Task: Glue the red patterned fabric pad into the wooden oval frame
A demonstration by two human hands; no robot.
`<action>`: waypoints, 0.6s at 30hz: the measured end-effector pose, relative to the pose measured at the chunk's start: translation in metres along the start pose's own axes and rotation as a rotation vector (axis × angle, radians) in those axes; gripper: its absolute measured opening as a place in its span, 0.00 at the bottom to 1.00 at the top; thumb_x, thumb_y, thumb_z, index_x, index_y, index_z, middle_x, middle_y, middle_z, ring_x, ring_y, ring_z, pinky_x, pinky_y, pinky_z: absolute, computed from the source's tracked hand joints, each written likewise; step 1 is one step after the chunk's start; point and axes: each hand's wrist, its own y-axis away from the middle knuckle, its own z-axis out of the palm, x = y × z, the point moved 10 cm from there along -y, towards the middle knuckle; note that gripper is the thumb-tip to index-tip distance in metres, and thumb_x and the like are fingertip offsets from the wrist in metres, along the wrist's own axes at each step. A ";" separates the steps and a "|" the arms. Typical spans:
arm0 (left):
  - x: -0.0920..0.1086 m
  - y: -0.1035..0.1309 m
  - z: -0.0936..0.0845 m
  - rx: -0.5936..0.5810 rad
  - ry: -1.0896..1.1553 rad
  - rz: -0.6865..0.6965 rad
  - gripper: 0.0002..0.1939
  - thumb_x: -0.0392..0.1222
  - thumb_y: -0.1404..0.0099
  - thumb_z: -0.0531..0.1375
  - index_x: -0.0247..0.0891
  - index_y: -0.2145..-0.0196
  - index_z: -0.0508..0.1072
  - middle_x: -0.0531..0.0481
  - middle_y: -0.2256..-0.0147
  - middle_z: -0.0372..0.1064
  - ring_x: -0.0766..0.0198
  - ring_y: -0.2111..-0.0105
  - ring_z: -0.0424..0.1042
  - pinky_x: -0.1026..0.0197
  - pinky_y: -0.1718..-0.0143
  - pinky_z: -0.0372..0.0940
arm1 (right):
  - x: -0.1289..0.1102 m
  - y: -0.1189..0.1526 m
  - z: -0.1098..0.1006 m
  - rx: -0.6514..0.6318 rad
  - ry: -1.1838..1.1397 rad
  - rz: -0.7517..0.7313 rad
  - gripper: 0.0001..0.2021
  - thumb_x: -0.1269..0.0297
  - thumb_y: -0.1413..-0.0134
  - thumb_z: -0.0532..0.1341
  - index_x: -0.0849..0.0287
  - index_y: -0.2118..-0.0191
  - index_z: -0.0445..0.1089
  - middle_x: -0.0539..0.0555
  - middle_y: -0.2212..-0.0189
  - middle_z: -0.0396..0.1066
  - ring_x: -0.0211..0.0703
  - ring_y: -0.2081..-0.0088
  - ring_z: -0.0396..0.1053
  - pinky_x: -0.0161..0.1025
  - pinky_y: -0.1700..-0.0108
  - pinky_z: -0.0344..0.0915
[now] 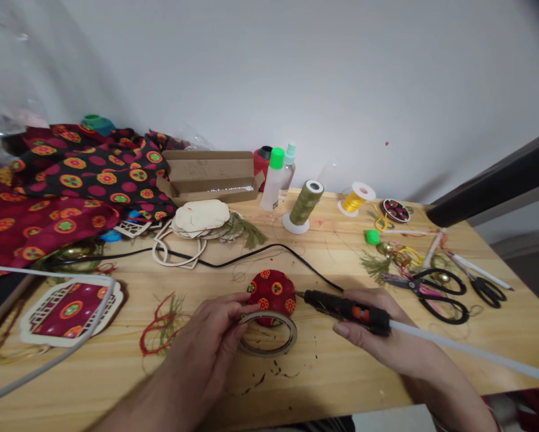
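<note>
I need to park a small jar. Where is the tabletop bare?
Front left, between the grey cable, red threads and left forearm. Right front, between the larger black-handled scissors and white glue stick. Back left is crowded with patterned fabric, cardboard box and wooden cutouts; tangled threads lie beyond the scissors.

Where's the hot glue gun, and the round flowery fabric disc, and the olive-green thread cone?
Hot glue gun (343, 309): head view, on its black barrel.
Round flowery fabric disc (274, 289): head view, on its patterned face.
Olive-green thread cone (307, 203): head view, on its wound thread.
</note>
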 end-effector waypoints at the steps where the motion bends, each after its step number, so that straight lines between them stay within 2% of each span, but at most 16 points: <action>1: -0.001 0.000 0.000 0.001 -0.001 0.001 0.13 0.40 0.34 0.51 0.46 0.53 0.68 0.47 0.51 0.70 0.56 0.49 0.67 0.53 0.50 0.64 | -0.001 0.000 0.000 -0.006 0.016 -0.006 0.15 0.51 0.45 0.57 0.54 0.76 0.68 0.48 0.83 0.64 0.40 0.80 0.63 0.35 0.78 0.60; 5: -0.001 0.000 0.001 0.003 -0.013 0.021 0.13 0.39 0.34 0.51 0.47 0.52 0.67 0.48 0.51 0.69 0.57 0.49 0.67 0.53 0.51 0.65 | -0.002 -0.001 -0.003 -0.004 0.053 -0.020 0.14 0.53 0.44 0.57 0.55 0.76 0.68 0.48 0.83 0.64 0.39 0.81 0.64 0.35 0.79 0.61; 11: 0.002 0.000 -0.002 0.026 -0.021 0.049 0.13 0.38 0.33 0.50 0.47 0.52 0.66 0.48 0.51 0.69 0.57 0.50 0.68 0.53 0.52 0.66 | -0.002 0.002 -0.013 0.065 0.047 -0.040 0.17 0.51 0.44 0.56 0.55 0.76 0.69 0.50 0.83 0.66 0.40 0.81 0.66 0.34 0.82 0.62; 15: 0.002 0.000 -0.002 0.022 -0.026 0.060 0.13 0.38 0.33 0.50 0.47 0.52 0.66 0.49 0.52 0.69 0.57 0.50 0.68 0.53 0.53 0.66 | 0.005 0.010 -0.024 0.204 0.047 -0.022 0.18 0.47 0.47 0.58 0.58 0.68 0.72 0.56 0.75 0.73 0.47 0.74 0.73 0.38 0.76 0.71; 18: 0.002 0.000 0.000 0.005 -0.025 0.067 0.14 0.37 0.33 0.50 0.46 0.52 0.65 0.48 0.51 0.68 0.58 0.50 0.67 0.54 0.52 0.66 | 0.009 0.016 -0.025 0.253 0.032 -0.033 0.19 0.47 0.50 0.60 0.60 0.64 0.72 0.58 0.72 0.75 0.48 0.72 0.74 0.39 0.74 0.73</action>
